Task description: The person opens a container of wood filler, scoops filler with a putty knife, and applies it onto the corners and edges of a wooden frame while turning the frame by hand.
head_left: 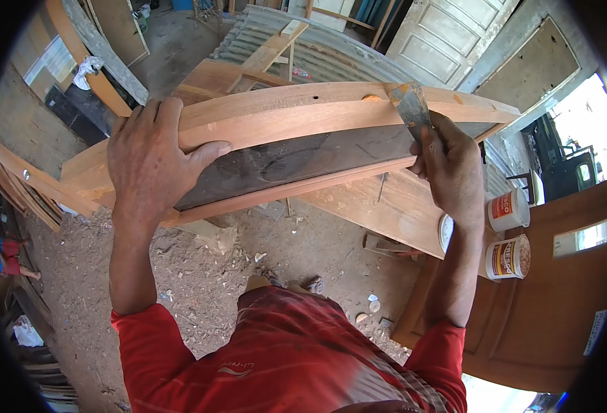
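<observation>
A long curved wooden frame [269, 113] with a dark panel [303, 155] inside it stretches across the view in front of me. My left hand [153, 148] grips its upper rail at the left, the thumb lying along the inner face. On the right, my right hand [448, 158] is closed on a flat metal scraper [410, 107]. The blade, smeared with orange-brown filler, rests against the rail's top edge. Just left of the blade sits an orange patch of filler [371, 98], and a small dark hole [316, 97] shows farther left.
Under the frame lies a wooden board [379, 206]. Two white buckets [508, 210] stand at the right beside a brown wooden door [475, 310]. Corrugated sheets [344, 58] and a white door [448, 34] are behind. Shavings cover the ground. A person's legs [16, 258] show far left.
</observation>
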The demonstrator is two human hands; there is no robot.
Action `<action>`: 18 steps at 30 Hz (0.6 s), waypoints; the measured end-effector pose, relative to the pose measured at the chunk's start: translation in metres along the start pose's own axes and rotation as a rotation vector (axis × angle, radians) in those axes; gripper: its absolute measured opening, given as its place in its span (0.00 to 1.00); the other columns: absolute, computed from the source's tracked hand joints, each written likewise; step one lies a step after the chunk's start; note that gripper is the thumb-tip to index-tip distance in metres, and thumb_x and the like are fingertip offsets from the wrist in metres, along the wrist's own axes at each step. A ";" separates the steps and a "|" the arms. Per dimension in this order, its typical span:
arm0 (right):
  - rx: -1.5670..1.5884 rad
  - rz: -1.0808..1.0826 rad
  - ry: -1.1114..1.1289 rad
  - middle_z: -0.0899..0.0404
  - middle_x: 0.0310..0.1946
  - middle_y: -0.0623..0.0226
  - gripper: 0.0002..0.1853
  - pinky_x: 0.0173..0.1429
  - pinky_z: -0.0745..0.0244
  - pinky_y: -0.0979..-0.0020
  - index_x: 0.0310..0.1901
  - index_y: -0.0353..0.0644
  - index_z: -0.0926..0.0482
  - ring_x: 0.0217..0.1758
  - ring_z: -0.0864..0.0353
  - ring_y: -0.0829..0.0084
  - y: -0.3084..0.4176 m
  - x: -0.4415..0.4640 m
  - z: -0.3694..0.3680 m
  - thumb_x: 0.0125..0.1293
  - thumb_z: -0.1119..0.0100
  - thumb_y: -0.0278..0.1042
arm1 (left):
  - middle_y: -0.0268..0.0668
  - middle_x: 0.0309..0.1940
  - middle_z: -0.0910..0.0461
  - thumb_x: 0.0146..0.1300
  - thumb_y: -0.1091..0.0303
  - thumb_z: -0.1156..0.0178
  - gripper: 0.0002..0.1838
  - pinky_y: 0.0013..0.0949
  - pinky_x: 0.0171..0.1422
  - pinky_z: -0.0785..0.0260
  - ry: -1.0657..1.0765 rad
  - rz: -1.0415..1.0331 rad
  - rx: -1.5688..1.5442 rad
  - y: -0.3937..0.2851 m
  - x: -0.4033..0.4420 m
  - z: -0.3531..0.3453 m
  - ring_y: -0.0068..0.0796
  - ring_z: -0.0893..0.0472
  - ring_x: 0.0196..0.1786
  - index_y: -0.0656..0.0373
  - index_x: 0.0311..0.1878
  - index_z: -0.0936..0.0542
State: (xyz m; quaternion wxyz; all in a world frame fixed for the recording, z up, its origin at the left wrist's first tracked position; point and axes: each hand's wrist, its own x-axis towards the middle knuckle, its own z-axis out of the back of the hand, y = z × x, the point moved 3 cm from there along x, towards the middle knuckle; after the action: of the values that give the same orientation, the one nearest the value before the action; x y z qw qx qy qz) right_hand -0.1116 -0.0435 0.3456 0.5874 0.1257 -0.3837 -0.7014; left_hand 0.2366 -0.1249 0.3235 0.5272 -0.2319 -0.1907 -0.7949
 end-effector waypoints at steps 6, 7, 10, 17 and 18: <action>-0.178 -0.021 0.083 0.15 0.25 0.58 0.14 0.34 0.19 0.65 0.56 0.29 0.16 0.24 0.13 0.70 0.026 0.005 0.003 0.80 0.47 0.29 | 0.43 0.43 0.14 0.44 0.39 0.17 0.41 0.48 0.58 0.25 -0.028 -0.019 -0.003 0.005 -0.001 -0.004 0.46 0.14 0.49 0.61 0.53 0.18; -0.183 -0.015 0.083 0.16 0.25 0.57 0.14 0.34 0.19 0.65 0.56 0.29 0.16 0.24 0.13 0.70 0.027 0.006 0.003 0.80 0.47 0.30 | 0.43 0.43 0.14 0.44 0.39 0.17 0.41 0.48 0.58 0.25 -0.034 -0.023 -0.003 0.006 -0.001 -0.004 0.46 0.14 0.48 0.61 0.53 0.18; -0.188 0.007 0.094 0.16 0.24 0.57 0.14 0.34 0.19 0.65 0.56 0.29 0.17 0.24 0.12 0.69 0.031 0.008 0.001 0.80 0.47 0.30 | 0.41 0.43 0.14 0.43 0.40 0.16 0.40 0.48 0.57 0.25 -0.060 -0.053 -0.007 0.007 -0.001 -0.005 0.44 0.14 0.48 0.60 0.51 0.18; -0.084 0.082 0.185 0.19 0.23 0.61 0.12 0.32 0.21 0.67 0.56 0.31 0.16 0.24 0.14 0.72 0.048 0.004 -0.018 0.79 0.43 0.28 | 0.40 0.43 0.15 0.43 0.40 0.16 0.39 0.48 0.58 0.25 -0.054 -0.049 -0.008 0.009 -0.004 -0.007 0.43 0.14 0.49 0.60 0.50 0.18; -0.048 0.113 0.182 0.19 0.23 0.61 0.12 0.32 0.22 0.67 0.56 0.31 0.16 0.24 0.14 0.73 0.051 0.003 -0.021 0.79 0.42 0.28 | 0.40 0.43 0.14 0.43 0.40 0.16 0.39 0.48 0.58 0.25 -0.053 -0.042 -0.009 0.009 -0.004 -0.007 0.43 0.14 0.49 0.60 0.50 0.18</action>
State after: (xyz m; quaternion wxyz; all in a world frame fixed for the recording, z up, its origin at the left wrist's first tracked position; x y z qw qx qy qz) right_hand -0.0626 -0.0554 0.3670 0.6612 0.1532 -0.3183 -0.6618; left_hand 0.2450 -0.1287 0.3161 0.5040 -0.2510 -0.2059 -0.8004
